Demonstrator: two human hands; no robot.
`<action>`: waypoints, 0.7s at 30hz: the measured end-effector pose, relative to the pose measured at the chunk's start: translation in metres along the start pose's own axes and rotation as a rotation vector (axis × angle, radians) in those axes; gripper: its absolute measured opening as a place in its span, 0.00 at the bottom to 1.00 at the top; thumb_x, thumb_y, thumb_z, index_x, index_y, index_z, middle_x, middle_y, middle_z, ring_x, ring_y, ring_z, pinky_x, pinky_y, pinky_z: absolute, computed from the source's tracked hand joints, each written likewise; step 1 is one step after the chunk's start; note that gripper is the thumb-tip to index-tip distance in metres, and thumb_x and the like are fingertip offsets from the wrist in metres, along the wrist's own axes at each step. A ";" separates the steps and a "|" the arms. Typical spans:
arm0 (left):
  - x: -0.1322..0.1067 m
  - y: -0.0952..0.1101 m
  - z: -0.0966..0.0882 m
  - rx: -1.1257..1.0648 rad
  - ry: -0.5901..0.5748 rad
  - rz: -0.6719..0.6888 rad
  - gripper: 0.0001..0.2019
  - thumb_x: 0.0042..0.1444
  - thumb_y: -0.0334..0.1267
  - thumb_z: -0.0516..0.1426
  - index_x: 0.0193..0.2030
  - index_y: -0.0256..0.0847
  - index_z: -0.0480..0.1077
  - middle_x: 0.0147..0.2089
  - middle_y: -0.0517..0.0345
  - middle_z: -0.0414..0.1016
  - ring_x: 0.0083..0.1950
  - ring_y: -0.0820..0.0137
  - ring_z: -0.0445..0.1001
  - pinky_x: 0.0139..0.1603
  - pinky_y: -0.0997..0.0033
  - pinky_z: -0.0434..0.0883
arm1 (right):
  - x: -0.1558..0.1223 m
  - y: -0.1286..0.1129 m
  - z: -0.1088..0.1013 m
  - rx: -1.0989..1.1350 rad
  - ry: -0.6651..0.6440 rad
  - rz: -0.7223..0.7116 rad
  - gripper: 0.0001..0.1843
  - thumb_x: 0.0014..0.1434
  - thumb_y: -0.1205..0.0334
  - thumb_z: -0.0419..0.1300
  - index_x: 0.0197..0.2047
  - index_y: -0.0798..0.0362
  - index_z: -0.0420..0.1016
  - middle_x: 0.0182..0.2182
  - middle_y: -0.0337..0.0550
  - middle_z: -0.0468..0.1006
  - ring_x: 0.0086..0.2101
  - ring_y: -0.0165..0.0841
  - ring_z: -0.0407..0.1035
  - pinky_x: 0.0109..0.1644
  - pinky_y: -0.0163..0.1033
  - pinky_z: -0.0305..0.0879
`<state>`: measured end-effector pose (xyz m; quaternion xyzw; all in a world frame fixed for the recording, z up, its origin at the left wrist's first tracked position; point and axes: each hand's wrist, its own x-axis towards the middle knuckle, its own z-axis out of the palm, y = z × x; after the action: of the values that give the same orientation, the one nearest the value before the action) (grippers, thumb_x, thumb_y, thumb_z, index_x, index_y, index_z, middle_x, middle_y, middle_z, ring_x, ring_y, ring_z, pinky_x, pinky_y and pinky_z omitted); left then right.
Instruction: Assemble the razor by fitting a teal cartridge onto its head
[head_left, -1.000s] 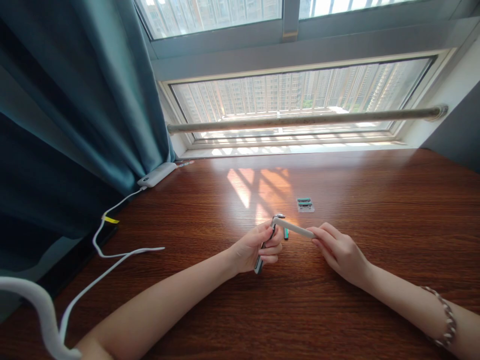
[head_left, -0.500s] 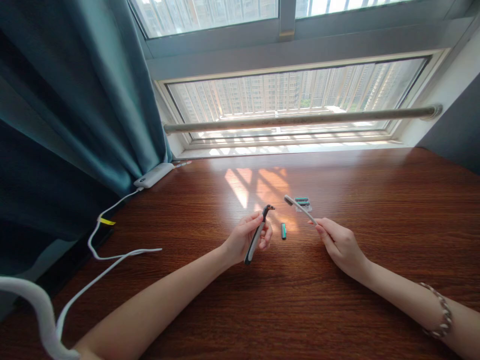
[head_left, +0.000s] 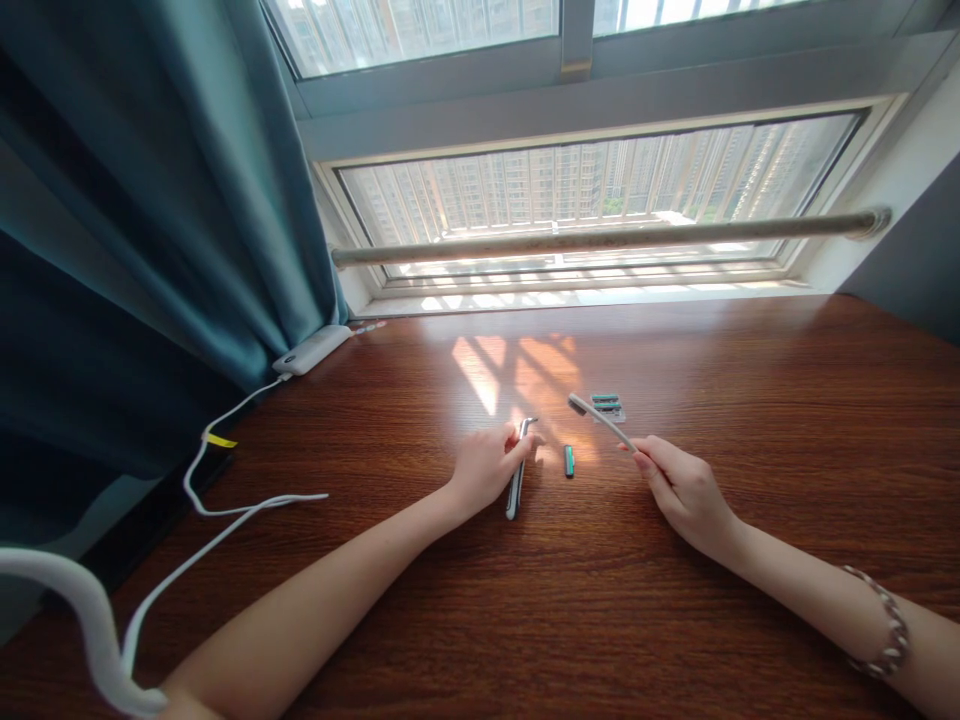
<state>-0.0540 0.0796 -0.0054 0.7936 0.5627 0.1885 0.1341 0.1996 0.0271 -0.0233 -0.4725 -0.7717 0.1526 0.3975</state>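
Razor handle [head_left: 514,496] pinched in my left hand [head_left: 486,466], toothbrush [head_left: 611,427] in my right hand [head_left: 688,492], cartridge [head_left: 569,462] still unfitted on the bench [head_left: 592,610].

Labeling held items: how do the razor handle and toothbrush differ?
The razor handle is gray and dark; the toothbrush is pale with dark bristles. The razor handle bends at its top; the toothbrush runs nearly straight. The left hand grips the razor handle; the right hand, the toothbrush. Both are slim.

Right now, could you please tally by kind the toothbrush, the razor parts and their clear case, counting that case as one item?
Razor handle: 1
Toothbrush: 1
Loose razor cartridge: 1
Clear case, contents not counted: 1
Total: 4
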 end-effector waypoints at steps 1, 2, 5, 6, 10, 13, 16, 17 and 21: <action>0.000 -0.001 0.001 0.041 -0.009 0.002 0.21 0.56 0.50 0.43 0.20 0.39 0.60 0.19 0.61 0.62 0.23 0.73 0.59 0.25 0.73 0.48 | 0.000 0.000 0.000 -0.002 -0.001 -0.003 0.11 0.61 0.63 0.45 0.42 0.54 0.67 0.29 0.43 0.69 0.30 0.31 0.65 0.34 0.35 0.61; 0.000 -0.001 0.002 0.081 -0.017 0.009 0.21 0.57 0.50 0.42 0.20 0.39 0.61 0.19 0.60 0.63 0.23 0.72 0.60 0.25 0.73 0.48 | -0.001 0.000 0.000 -0.005 -0.001 -0.007 0.11 0.61 0.63 0.45 0.42 0.53 0.67 0.29 0.43 0.69 0.30 0.31 0.65 0.34 0.35 0.61; 0.000 -0.002 0.005 0.202 -0.029 0.038 0.21 0.57 0.49 0.42 0.22 0.39 0.65 0.21 0.58 0.67 0.25 0.70 0.64 0.26 0.72 0.47 | -0.001 0.001 0.000 -0.009 -0.001 -0.018 0.12 0.61 0.63 0.45 0.43 0.53 0.66 0.29 0.43 0.69 0.30 0.31 0.65 0.34 0.35 0.61; 0.000 -0.001 0.005 0.239 -0.032 0.047 0.21 0.58 0.48 0.42 0.24 0.39 0.66 0.22 0.57 0.68 0.26 0.70 0.65 0.26 0.72 0.47 | -0.001 0.001 0.000 -0.010 -0.005 -0.022 0.12 0.61 0.63 0.45 0.43 0.53 0.66 0.29 0.42 0.69 0.30 0.31 0.65 0.34 0.35 0.61; -0.001 0.001 0.006 0.338 -0.044 0.066 0.21 0.58 0.46 0.41 0.26 0.39 0.69 0.25 0.53 0.72 0.28 0.68 0.68 0.26 0.70 0.47 | -0.001 0.000 0.001 -0.014 -0.031 -0.021 0.11 0.61 0.63 0.45 0.39 0.54 0.67 0.28 0.42 0.69 0.30 0.31 0.66 0.35 0.35 0.60; -0.002 0.002 0.007 0.350 -0.044 0.066 0.22 0.58 0.44 0.40 0.25 0.38 0.69 0.25 0.52 0.72 0.28 0.67 0.68 0.26 0.70 0.49 | -0.002 -0.004 0.000 0.025 -0.056 0.053 0.13 0.62 0.61 0.44 0.35 0.54 0.67 0.23 0.39 0.67 0.24 0.29 0.63 0.30 0.34 0.58; -0.002 0.002 0.005 0.342 -0.034 0.062 0.21 0.58 0.42 0.41 0.25 0.37 0.69 0.25 0.52 0.72 0.28 0.67 0.68 0.27 0.71 0.52 | -0.001 -0.013 0.000 0.173 -0.078 0.204 0.14 0.62 0.57 0.44 0.34 0.54 0.67 0.17 0.35 0.64 0.19 0.27 0.59 0.26 0.33 0.55; -0.002 0.003 0.003 0.333 -0.027 0.061 0.21 0.58 0.42 0.41 0.26 0.37 0.69 0.25 0.52 0.72 0.27 0.67 0.68 0.27 0.71 0.52 | 0.000 -0.017 0.000 0.257 -0.084 0.269 0.14 0.61 0.56 0.45 0.34 0.54 0.67 0.17 0.35 0.63 0.18 0.26 0.57 0.24 0.33 0.53; -0.010 0.015 -0.010 0.264 0.027 0.080 0.20 0.59 0.45 0.41 0.28 0.37 0.68 0.26 0.52 0.71 0.30 0.67 0.68 0.29 0.71 0.56 | 0.003 -0.041 0.006 0.725 -0.116 0.513 0.16 0.59 0.50 0.47 0.36 0.55 0.66 0.16 0.33 0.62 0.16 0.24 0.52 0.19 0.31 0.48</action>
<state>-0.0490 0.0650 0.0083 0.8235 0.5523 0.1288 0.0131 0.1697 0.0097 -0.0002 -0.4694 -0.5471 0.5332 0.4427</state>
